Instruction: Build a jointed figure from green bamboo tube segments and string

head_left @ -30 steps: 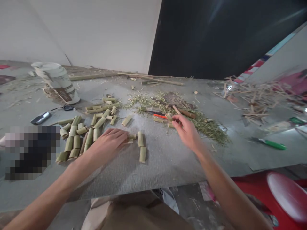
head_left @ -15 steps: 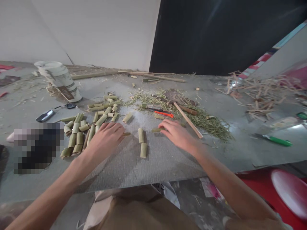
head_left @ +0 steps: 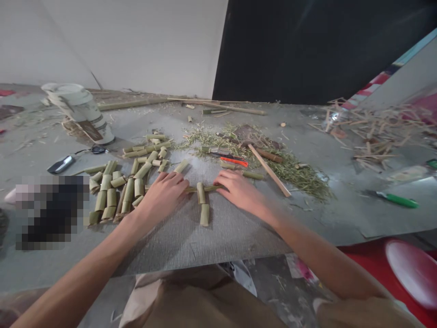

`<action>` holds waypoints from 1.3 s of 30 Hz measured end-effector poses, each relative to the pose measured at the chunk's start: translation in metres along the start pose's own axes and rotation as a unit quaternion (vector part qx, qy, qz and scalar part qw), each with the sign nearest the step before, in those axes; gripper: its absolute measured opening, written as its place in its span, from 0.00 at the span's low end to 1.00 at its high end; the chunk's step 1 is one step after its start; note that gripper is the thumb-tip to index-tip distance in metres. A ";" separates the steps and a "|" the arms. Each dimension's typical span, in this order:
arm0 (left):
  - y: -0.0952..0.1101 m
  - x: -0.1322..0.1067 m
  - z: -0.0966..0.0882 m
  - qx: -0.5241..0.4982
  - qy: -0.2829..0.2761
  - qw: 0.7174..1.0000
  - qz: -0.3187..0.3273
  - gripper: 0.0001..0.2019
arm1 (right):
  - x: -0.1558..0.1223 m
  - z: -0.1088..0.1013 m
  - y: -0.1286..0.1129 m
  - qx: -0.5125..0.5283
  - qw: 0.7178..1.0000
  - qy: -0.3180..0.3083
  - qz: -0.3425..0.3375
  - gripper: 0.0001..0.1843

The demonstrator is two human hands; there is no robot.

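Observation:
Two short bamboo pieces, an upper one (head_left: 201, 193) and a lower one (head_left: 205, 215), lie end to end on the table between my hands. My left hand (head_left: 167, 191) is closed on a slim bamboo piece (head_left: 192, 189) whose tip reaches the upper piece from the left. From the right, my right hand (head_left: 239, 189) pinches another slim bamboo piece (head_left: 212, 187) against that same upper piece. Most of both slim pieces is hidden by my fingers. Beside my left hand lie several cut bamboo tubes (head_left: 128, 196) in rows.
Beyond my right hand are green shavings (head_left: 297, 180), an orange-handled knife (head_left: 235, 161) and a tool with a wooden handle (head_left: 269, 171). A green-handled knife (head_left: 401, 200) lies far right, below a pile of sticks (head_left: 375, 132). A white bucket (head_left: 80, 107) stands back left.
My hands have come closer together. The slim bamboo pieces, apart from the upper middle piece before, now reach it from both sides. A bamboo piece behind my right hand has come into view.

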State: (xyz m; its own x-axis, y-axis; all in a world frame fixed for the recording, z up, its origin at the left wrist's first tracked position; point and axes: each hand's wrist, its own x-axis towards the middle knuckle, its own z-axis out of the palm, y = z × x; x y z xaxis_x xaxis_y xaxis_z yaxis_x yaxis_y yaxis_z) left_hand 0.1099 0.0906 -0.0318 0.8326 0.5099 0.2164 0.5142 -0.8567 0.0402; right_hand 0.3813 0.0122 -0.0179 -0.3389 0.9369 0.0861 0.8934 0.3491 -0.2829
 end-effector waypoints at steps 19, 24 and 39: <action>-0.040 -0.060 -0.029 0.017 0.030 0.993 -0.110 0.12 | -0.061 0.019 -0.078 0.049 0.998 -0.043 -0.027 0.15; -0.049 -0.058 -0.027 0.016 0.039 0.993 -0.109 0.16 | -0.060 0.016 -0.078 0.055 0.996 -0.054 -0.033 0.16; -0.057 -0.059 -0.014 0.017 0.009 0.995 -0.093 0.16 | -0.055 -0.013 -0.025 0.010 0.992 0.099 0.083 0.15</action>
State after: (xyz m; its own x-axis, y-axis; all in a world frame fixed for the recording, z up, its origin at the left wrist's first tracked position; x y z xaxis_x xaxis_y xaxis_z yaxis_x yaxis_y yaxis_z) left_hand 0.0283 0.1082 -0.0329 0.7181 0.6584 0.2258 0.6667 -0.7437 0.0483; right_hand 0.3819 -0.0476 -0.0030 -0.1212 0.9674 0.2224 0.9254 0.1912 -0.3273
